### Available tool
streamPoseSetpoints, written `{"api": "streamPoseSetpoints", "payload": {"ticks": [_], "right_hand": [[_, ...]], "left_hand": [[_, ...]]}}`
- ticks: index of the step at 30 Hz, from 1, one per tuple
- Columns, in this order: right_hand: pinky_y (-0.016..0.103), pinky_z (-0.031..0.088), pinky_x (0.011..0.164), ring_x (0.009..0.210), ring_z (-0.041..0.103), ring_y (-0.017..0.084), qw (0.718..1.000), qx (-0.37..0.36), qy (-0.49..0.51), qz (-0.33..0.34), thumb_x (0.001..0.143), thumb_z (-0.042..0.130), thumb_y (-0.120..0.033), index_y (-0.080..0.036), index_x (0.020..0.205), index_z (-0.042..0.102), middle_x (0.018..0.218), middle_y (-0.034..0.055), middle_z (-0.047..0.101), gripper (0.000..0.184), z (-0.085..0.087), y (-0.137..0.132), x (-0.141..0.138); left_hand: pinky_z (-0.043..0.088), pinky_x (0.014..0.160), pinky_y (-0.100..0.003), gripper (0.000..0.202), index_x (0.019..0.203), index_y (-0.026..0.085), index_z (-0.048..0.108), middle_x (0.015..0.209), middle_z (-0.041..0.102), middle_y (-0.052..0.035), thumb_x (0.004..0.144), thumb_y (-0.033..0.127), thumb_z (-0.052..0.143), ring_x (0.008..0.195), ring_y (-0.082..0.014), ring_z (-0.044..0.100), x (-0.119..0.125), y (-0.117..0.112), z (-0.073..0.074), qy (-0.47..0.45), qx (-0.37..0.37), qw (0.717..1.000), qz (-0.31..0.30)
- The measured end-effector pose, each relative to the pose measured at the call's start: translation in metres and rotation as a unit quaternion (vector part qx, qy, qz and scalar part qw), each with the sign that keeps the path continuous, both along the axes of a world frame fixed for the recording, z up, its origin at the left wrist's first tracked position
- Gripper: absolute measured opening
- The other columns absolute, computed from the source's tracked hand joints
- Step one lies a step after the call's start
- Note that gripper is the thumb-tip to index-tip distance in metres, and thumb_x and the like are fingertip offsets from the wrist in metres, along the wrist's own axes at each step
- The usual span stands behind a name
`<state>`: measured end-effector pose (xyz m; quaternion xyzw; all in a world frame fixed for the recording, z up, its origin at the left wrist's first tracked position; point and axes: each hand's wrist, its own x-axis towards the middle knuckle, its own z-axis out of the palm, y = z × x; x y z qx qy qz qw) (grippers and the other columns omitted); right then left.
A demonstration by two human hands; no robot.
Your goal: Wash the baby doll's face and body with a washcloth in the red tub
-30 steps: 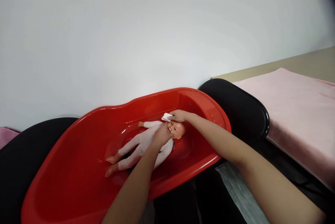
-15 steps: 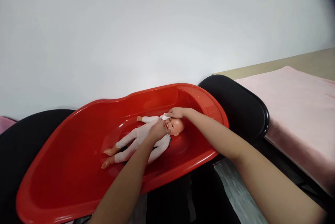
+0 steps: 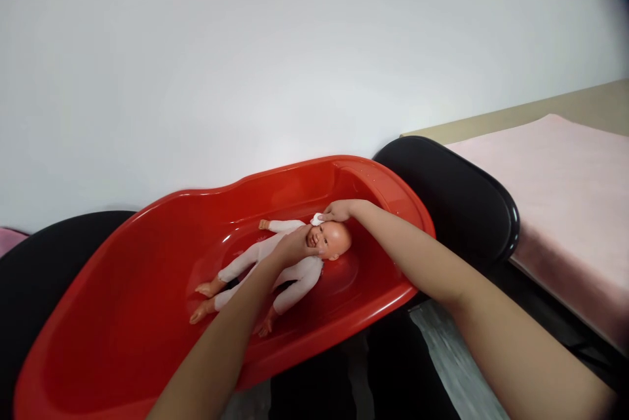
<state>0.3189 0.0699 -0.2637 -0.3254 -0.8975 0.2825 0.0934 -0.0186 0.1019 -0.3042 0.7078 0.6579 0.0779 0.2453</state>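
A baby doll (image 3: pixel 339 236) with white cloth limbs and body lies on its back in a red baby bathtub (image 3: pixel 98 315), head to the right, feet to the left. My left hand (image 3: pixel 293 247) grips the doll around its chin and cheeks, thumb on the near cheek. Between the fingers of my right hand (image 3: pixel 338 210) is a small white wad (image 3: pixel 317 218), perhaps cotton or cloth, at the far side of the doll's face. The doll's neck and part of its chest are hidden behind my left hand.
Black rounded seats or stools stand left (image 3: pixel 63 263) and right (image 3: pixel 452 190) of the tub. At the right a pink cloth (image 3: pixel 555 184) covers a table or bed. A pale wall (image 3: pixel 246 66) rises behind the tub.
My right hand and the white wad have shifted slightly right along the doll's face. The doll's head has moved a little right, and its near hand now shows.
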Motion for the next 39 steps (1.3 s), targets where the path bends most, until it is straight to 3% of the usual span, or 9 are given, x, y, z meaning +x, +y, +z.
{"api": "streamPoseSetpoints", "payload": {"ticks": [5,11,13,15,18,24,28,35,39], "right_hand": [[0.035,0.054,0.098,0.125,0.065,0.027,0.998,-0.033,0.058,-0.02,0.111,0.04,-0.049,-0.039,0.14,0.068,0.123,-0.0008,0.077,0.042,-0.009,0.017,-0.008],[0.032,0.055,0.091,0.111,0.07,0.025,0.997,-0.073,0.03,-0.001,0.107,0.046,-0.05,-0.041,0.139,0.07,0.116,-0.0015,0.078,0.04,0.0,0.108,-0.09],[0.032,0.055,0.091,0.115,0.07,0.026,0.997,-0.072,0.02,-0.001,0.104,0.053,-0.05,-0.041,0.136,0.072,0.116,-0.0019,0.078,0.038,0.0,0.121,-0.1],[0.033,0.055,0.093,0.12,0.068,0.027,0.998,-0.068,0.008,0.002,0.102,0.058,-0.048,-0.042,0.134,0.073,0.118,-0.0019,0.078,0.036,-0.001,0.112,-0.092],[0.035,0.055,0.095,0.122,0.067,0.028,0.998,-0.064,-0.005,0.004,0.103,0.057,-0.044,-0.04,0.134,0.072,0.119,0.0003,0.078,0.035,-0.001,0.07,-0.054],[0.032,0.053,0.094,0.113,0.069,0.026,0.998,-0.046,-0.025,-0.024,0.11,0.042,-0.043,-0.025,0.13,0.075,0.112,0.0064,0.08,0.043,-0.001,0.0,0.006],[0.033,0.054,0.097,0.12,0.067,0.028,0.999,-0.03,-0.025,-0.032,0.109,0.044,-0.049,-0.026,0.135,0.073,0.119,0.0073,0.079,0.046,0.01,0.002,0.0],[0.043,0.054,0.112,0.141,0.059,0.029,0.979,-0.141,0.146,-0.037,0.101,0.052,-0.058,-0.057,0.147,0.059,0.141,-0.0123,0.069,0.046,0.062,0.016,-0.04],[0.038,0.053,0.111,0.136,0.063,0.027,0.952,-0.232,0.185,-0.077,0.105,0.046,-0.055,-0.044,0.149,0.062,0.143,-0.0088,0.069,0.048,0.073,-0.005,-0.038]], "left_hand": [[0.047,0.101,-0.035,0.05,0.132,0.028,0.069,0.124,0.076,-0.0067,0.09,0.055,0.073,0.117,-0.03,0.066,-0.011,-0.001,-0.001,0.02,0.018,0.999,-0.028],[0.047,0.106,-0.042,0.056,0.134,0.03,0.064,0.134,0.07,-0.0093,0.087,0.059,0.075,0.126,-0.0376,0.062,0.001,-0.005,0.0,0.042,-0.009,0.999,-0.02],[0.045,0.109,-0.048,0.061,0.134,0.028,0.062,0.134,0.068,-0.0119,0.085,0.06,0.079,0.127,-0.041,0.061,0.004,-0.005,-0.007,0.043,0.012,0.998,-0.036],[0.045,0.11,-0.052,0.057,0.131,0.025,0.062,0.132,0.068,-0.0132,0.086,0.057,0.08,0.125,-0.0423,0.062,0.004,-0.004,-0.013,0.039,0.036,0.998,-0.041],[0.045,0.109,-0.05,0.046,0.123,0.024,0.062,0.13,0.069,-0.0115,0.088,0.049,0.08,0.124,-0.0406,0.063,0.003,-0.004,-0.017,0.028,0.046,0.998,-0.039],[0.045,0.111,-0.047,0.044,0.12,0.032,0.063,0.125,0.073,-0.0062,0.085,0.053,0.079,0.123,-0.0366,0.064,0.003,-0.005,-0.005,0.009,0.022,0.999,-0.04],[0.045,0.112,-0.046,0.047,0.122,0.034,0.064,0.128,0.073,-0.0059,0.083,0.056,0.078,0.124,-0.0363,0.063,0.003,-0.005,-0.004,0.012,-0.001,1.0,-0.029],[0.048,0.105,-0.046,0.06,0.136,0.027,0.062,0.138,0.07,-0.0089,0.087,0.062,0.07,0.125,-0.038,0.063,-0.005,0.001,-0.005,0.03,0.01,0.996,-0.081],[0.049,0.102,-0.046,0.063,0.137,0.031,0.062,0.136,0.072,-0.0073,0.085,0.068,0.069,0.123,-0.0395,0.065,-0.005,0.001,-0.003,0.036,0.002,0.996,-0.083]]}}
